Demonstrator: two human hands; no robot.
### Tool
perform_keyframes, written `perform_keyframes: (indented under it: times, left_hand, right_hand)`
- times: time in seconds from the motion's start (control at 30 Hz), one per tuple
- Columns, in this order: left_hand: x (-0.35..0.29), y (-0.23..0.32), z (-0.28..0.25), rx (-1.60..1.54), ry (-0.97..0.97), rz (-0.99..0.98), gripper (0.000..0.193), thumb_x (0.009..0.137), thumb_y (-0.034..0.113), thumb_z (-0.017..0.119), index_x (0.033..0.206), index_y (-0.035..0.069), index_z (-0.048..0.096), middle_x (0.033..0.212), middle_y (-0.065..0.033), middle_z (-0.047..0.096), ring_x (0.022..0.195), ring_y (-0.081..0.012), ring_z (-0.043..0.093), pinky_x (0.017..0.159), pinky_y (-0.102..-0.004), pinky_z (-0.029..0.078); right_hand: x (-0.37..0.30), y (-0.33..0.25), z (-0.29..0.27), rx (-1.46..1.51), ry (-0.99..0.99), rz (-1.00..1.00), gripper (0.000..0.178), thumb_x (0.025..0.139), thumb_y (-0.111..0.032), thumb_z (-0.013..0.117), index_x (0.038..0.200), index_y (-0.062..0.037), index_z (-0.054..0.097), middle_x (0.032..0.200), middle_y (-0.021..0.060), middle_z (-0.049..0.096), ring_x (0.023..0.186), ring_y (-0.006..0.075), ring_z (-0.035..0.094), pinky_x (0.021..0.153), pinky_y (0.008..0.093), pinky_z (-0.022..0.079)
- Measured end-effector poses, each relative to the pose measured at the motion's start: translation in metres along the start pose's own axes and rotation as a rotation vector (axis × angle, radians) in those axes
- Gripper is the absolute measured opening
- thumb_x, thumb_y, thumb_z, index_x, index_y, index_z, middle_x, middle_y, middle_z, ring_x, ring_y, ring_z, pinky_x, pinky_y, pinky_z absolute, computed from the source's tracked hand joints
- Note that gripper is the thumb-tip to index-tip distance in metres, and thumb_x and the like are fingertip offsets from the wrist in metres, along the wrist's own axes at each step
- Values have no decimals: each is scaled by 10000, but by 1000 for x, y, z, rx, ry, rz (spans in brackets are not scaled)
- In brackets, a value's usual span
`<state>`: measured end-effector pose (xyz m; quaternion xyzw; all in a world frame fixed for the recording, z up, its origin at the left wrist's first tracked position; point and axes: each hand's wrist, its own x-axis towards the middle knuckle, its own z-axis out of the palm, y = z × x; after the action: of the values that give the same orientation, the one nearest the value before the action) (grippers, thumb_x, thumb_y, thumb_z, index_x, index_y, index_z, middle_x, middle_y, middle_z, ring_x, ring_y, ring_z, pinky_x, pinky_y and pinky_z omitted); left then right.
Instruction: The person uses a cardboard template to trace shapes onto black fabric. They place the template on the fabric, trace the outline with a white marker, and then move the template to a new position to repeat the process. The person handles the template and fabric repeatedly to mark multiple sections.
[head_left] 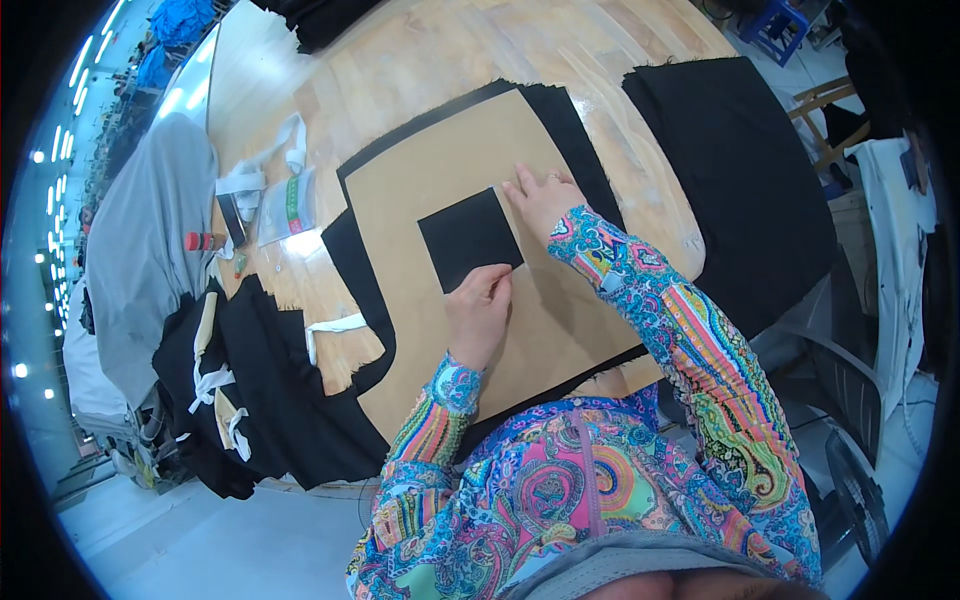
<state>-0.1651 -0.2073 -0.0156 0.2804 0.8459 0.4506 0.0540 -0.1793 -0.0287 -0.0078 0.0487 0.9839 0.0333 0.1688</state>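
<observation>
Keep the brown pattern card (pixel 400 190) flat on the black cloth (pixel 577 135).
Right hand (pixel 548 205) spread, gripping nothing; left hand (pixel 480 314) pinched shut at the near edge of the central black square (pixel 468 238), hold unclear.

Bright strip lights (pixel 105 46), pale floor (pixel 250 530), blue stool (pixel 776 30)

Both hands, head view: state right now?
Left hand: fingers closed in a pinch at the black square's lower edge; can't tell if it holds anything.
Right hand: open, fingers spread on the tan sheet.
</observation>
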Motion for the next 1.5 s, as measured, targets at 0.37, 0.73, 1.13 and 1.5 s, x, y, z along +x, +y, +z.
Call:
perform_keyframes:
  times: [0.37,0.73,1.13,1.5]
  left_hand:
    - [-15,-5,-31,104,0,-102,73,787,65,626,839,23,657,812,-122,656,687,-235,658,617,-302,521]
    - [42,-14,-16,-141,61,-82,123,796,98,634,881,13,661,795,-116,658,714,-191,654,628,-279,501]
    - [101,-22,21,92,120,-42,186,818,191,601,886,31,670,764,-120,673,690,-211,657,648,-300,499]
    - [107,-20,20,205,78,25,174,804,165,610,865,15,673,762,-127,671,680,-222,654,639,-300,498]
  right_hand:
    - [-1,0,-5,-23,-38,-7,534,854,-113,472,1366,-164,328,1454,134,250,1040,368,547,874,422,463]
    - [-1,2,-4,37,-34,9,531,854,-118,476,1364,-162,337,1447,133,263,1054,373,540,888,417,457]
    - [-4,1,-11,39,-59,15,541,862,-135,469,1379,-198,325,1449,139,262,1036,331,561,884,418,459]
    - [-1,1,-6,53,-29,15,534,867,-143,458,1380,-217,330,1444,144,270,1026,340,564,860,422,474]
